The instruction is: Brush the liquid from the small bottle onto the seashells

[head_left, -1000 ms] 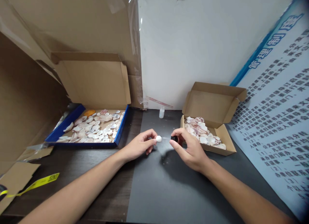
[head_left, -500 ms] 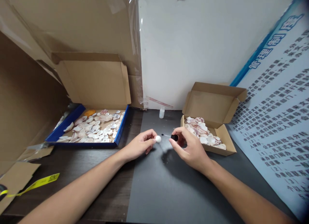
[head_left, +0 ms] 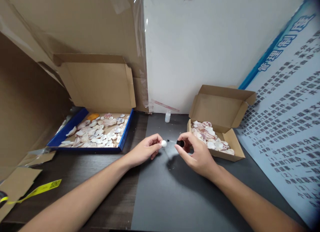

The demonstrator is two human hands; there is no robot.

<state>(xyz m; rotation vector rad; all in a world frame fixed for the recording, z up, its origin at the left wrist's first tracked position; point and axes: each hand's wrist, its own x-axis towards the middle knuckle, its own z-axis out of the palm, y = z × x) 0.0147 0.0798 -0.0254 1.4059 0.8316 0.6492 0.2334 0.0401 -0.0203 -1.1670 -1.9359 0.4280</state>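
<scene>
Between the thumb and fingers of my left hand [head_left: 147,147] is a small, rounded white shell [head_left: 164,143]. My right hand [head_left: 196,152] pinches the black cap of a brush applicator [head_left: 180,143]; its thin, clear stem points left and ends in a dark tip. That tip is close to the white shell, with a small gap visible between them. Both hands are above the dark grey mat. Behind them a small clear bottle [head_left: 167,116] with a pale label stands upright without a cap.
A blue-sided box [head_left: 120,146] on the left holds several shells, its cardboard lid raised. On the right, an open brown box [head_left: 238,152] holds more shells. A white panel [head_left: 172,59] rises behind the mat. A yellow strip [head_left: 43,189] lies at lower left.
The brush applicator has turned slightly, and its tip sits a touch lower than before. My left hand and the shell have hardly moved.
</scene>
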